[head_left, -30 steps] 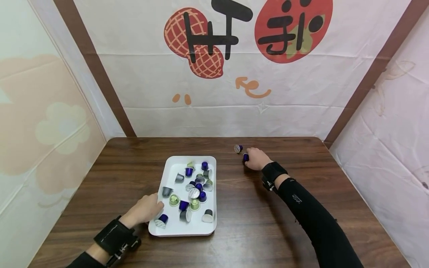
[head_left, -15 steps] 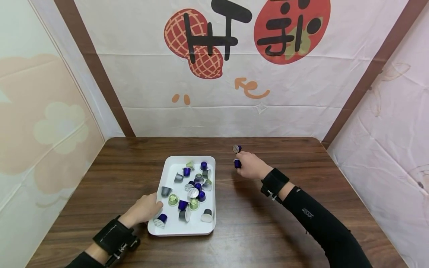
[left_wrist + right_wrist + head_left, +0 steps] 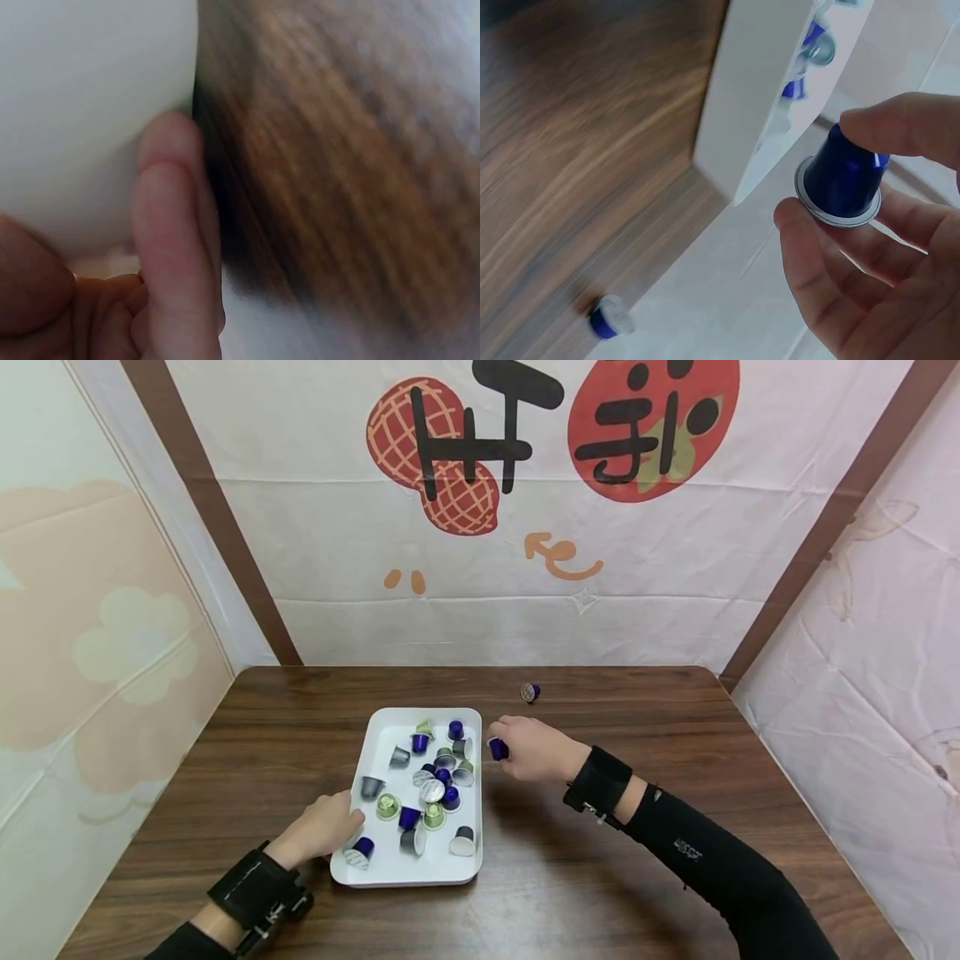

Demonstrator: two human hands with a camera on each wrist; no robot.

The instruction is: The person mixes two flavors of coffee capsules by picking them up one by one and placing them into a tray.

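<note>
A blue coffee capsule [image 3: 844, 180] with a silver rim is pinched between the thumb and fingers of my right hand [image 3: 542, 750], just off the tray's right side. My left hand [image 3: 321, 828] grips the left edge of the white tray [image 3: 471, 810]; in the left wrist view, fingers [image 3: 176, 247] lie against the tray's outer wall. Inside the tray lie several loose capsules, among them a green capsule [image 3: 387, 807], a grey capsule [image 3: 372, 788] and a blue capsule [image 3: 452, 798]. One more blue capsule [image 3: 530, 692] lies on its side on the table, beyond my right hand.
The brown wooden table [image 3: 600, 877] carries the tray left of its middle. A printed white cloth [image 3: 465, 627] hangs behind the far edge, and more cloth hangs at the left and right sides.
My right hand has lifted the blue capsule and carried it left and nearer, up to the tray's right side. The left hand stays on the tray's edge.
</note>
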